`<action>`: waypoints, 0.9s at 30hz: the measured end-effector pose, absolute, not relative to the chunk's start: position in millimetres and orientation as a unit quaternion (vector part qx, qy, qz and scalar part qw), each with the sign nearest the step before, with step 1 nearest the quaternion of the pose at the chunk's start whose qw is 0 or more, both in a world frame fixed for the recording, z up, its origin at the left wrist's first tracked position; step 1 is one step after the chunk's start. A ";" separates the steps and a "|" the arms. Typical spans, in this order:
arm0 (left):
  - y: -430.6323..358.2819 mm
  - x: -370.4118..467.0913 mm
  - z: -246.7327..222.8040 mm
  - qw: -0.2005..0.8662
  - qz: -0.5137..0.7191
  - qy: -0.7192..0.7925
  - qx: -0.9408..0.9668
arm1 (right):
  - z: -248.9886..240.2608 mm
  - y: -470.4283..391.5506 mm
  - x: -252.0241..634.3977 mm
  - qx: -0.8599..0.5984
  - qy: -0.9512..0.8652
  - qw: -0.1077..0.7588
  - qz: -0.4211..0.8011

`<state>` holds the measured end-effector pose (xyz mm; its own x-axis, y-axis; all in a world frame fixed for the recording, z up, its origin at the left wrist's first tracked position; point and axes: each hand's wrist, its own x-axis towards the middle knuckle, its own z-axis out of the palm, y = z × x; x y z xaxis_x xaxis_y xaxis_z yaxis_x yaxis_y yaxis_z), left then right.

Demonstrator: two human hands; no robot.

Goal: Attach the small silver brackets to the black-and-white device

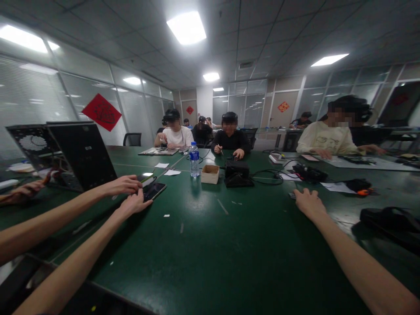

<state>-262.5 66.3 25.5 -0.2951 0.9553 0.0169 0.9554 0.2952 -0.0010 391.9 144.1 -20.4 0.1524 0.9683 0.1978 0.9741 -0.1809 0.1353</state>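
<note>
My left hand [131,204] reaches across the green table to a dark smartphone [155,191], its thumb and fingers gripping the near edge. Just behind it, another person's hand [126,185] reaches in from the left beside a device with a lit screen [146,175]. Out to the right, my right hand [310,203] rests low on the table with bent fingers. A small grey flat piece [292,195] shows at its fingertips; its kind is too small to make out.
An opened black computer case [78,153] stands at the left, with another hand [26,192] beside it. A water bottle [194,161], small box [210,174] and black device [236,171] stand mid-table. Black cables [308,172] and a strap [390,225] lie right. Several people sit opposite.
</note>
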 end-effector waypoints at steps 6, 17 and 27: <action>34.3 -278.2 27.7 0.000 0.038 -0.820 -0.571 | -21.6 145.0 392.3 -0.759 -0.640 0.014 -0.122; 19.3 -282.2 29.6 0.010 0.027 -0.808 -0.589 | -27.2 147.8 394.7 -0.757 -0.639 0.024 -0.131; 96.3 -208.8 26.8 0.023 -0.096 -0.789 -0.606 | -23.3 143.8 391.8 -0.754 -0.643 0.011 -0.138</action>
